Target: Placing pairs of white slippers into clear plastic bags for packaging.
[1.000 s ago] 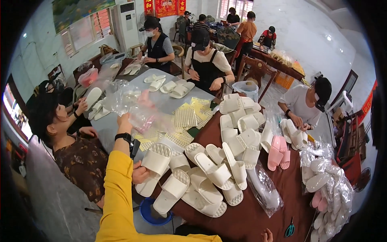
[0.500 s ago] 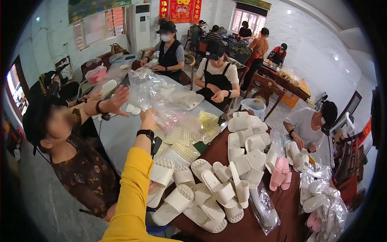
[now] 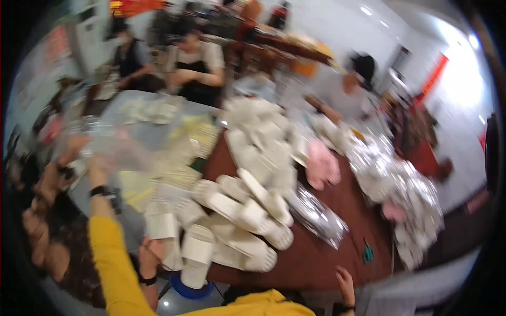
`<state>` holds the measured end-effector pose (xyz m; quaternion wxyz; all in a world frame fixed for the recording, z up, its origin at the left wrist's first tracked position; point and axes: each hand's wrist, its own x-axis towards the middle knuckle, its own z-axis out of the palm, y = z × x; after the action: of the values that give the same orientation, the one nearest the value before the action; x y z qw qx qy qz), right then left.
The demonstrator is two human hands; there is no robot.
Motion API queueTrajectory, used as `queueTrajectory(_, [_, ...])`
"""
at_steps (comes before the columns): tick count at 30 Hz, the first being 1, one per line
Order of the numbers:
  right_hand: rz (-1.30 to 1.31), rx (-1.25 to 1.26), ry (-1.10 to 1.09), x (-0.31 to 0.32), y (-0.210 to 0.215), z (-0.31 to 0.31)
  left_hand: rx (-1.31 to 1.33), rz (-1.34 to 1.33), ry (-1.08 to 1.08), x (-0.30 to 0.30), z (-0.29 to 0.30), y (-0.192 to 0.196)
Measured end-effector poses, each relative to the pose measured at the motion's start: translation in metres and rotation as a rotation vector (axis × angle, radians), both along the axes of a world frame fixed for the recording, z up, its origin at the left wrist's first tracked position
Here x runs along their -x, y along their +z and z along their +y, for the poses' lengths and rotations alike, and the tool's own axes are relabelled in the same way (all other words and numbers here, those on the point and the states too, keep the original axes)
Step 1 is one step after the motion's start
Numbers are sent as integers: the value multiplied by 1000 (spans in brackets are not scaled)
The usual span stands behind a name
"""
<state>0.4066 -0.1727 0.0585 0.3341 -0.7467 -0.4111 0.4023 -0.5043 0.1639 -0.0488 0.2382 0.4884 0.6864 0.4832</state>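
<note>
In the head view, my only feed, I find the yellow-sleeved left hand (image 3: 97, 164) stretched out over the grey table (image 3: 124, 100), at the crumpled clear plastic (image 3: 113, 145). The frame is badly smeared there, so I cannot tell whether its fingers pinch the film or only touch it. The plastic lies just left of the yellow sheets (image 3: 184, 147).

At the lower right I have the right hand (image 3: 345, 284) at the near edge of the brown cloth (image 3: 305, 268), fingers loosely apart with nothing between them. Near it, a little farther up the cloth, lie the teal scissors (image 3: 368, 254).

Between the two hands I see the heap of white slippers (image 3: 226, 203), overlapping at many angles, with a blue tub (image 3: 204, 293) below its near edge. Another hand (image 3: 151, 255), dark-banded at the wrist, is beside the heap's left end; I cannot make out whose it is. Right of the heap are pink slippers (image 3: 322, 164), a clear-bagged item (image 3: 319, 218) and a shiny mound of bagged slippers (image 3: 392, 179). A person in white (image 3: 337, 97) sits beyond them.
</note>
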Motion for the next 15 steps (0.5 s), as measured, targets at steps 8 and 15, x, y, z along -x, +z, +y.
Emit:
queueTrajectory(8, [-243, 78, -112, -117, 43, -97, 448, -300, -770, -4, -363, -179])
queueTrajectory(15, [-409, 231, -190, -191, 105, -168, 952, -265, -1079, 109, -297, 15])
